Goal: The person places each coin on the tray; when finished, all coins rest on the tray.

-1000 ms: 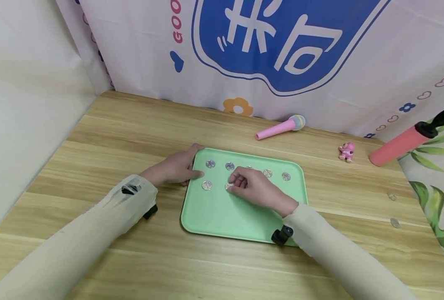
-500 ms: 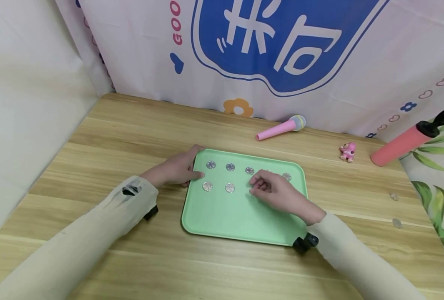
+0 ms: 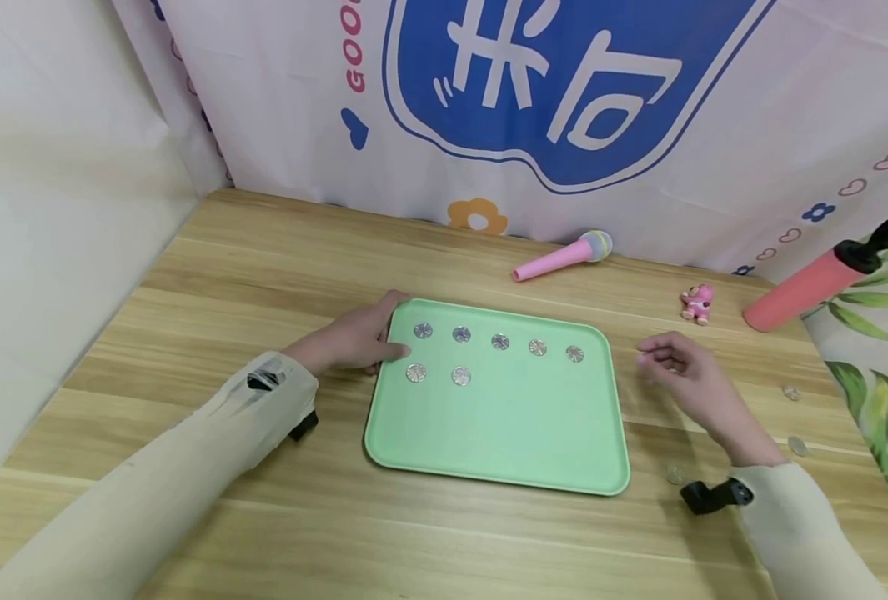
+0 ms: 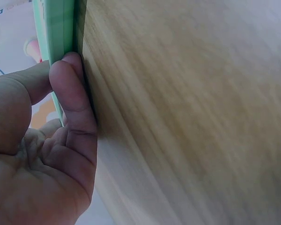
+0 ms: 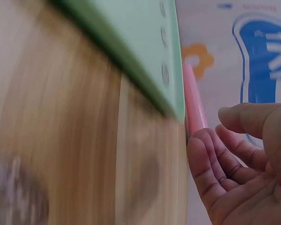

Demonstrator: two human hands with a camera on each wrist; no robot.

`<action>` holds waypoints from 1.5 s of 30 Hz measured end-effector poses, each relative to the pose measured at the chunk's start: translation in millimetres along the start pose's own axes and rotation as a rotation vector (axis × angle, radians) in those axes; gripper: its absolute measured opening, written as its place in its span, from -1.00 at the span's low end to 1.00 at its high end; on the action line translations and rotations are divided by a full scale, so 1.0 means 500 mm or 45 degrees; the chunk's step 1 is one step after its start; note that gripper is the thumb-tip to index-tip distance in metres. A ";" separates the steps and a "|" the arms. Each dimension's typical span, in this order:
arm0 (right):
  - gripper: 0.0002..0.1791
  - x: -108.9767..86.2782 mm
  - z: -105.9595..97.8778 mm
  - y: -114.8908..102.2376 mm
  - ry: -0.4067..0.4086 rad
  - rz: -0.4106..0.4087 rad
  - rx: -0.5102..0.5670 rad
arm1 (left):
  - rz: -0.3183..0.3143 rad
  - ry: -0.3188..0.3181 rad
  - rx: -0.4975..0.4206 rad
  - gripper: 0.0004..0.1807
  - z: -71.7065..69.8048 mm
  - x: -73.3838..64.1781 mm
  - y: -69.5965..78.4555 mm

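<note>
A light green tray [image 3: 519,433] lies on the wooden table with silver coins on it. Several coins form the back row, among them one coin [image 3: 499,342] mid-row; two more, including a coin [image 3: 461,376], lie in front at the left. My left hand [image 3: 349,336] grips the tray's left edge, thumb over the rim and fingers curled against the outer side [image 4: 72,89]. Right of the tray, my right hand [image 3: 684,379] hovers over the table, fingers loosely curled and nothing between thumb and fingertips [image 5: 203,154]. A loose coin [image 3: 674,475] lies below its wrist.
Two more coins lie near the table's right edge, a coin [image 3: 791,392] and a coin [image 3: 797,446]. Behind the tray are a pink toy microphone [image 3: 559,257], a small pink figurine [image 3: 696,303] and a red cylinder with a black top [image 3: 804,287]. A printed curtain [image 3: 301,125] hangs behind.
My right hand has left a coin in the front row, lifted off and moved right, past the tray's right edge. My left hand stays on the tray's edge.
</note>
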State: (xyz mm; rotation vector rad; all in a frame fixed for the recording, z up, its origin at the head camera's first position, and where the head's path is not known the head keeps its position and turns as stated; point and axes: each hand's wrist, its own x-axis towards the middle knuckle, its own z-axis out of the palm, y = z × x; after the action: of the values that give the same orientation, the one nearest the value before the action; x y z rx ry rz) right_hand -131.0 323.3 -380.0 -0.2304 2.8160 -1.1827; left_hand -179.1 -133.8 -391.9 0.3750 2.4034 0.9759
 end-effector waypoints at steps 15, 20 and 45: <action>-0.45 -0.083 -0.178 0.199 0.312 0.488 -0.365 | 0.026 -0.013 0.017 -0.16 0.002 0.003 0.002; -0.33 -0.085 -0.208 0.230 0.260 0.636 -0.437 | 0.016 -0.009 0.029 -0.16 0.004 0.004 0.002; -0.66 -0.072 -0.229 0.268 0.246 0.572 -0.591 | 0.014 -0.003 0.050 -0.15 -0.002 0.001 0.008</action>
State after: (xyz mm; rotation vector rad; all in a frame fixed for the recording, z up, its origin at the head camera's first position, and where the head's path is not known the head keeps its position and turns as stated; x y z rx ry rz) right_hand -124.9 502.2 -395.3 0.4942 3.0286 -0.4762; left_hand -179.8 -131.3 -388.7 0.4037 2.4237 0.9340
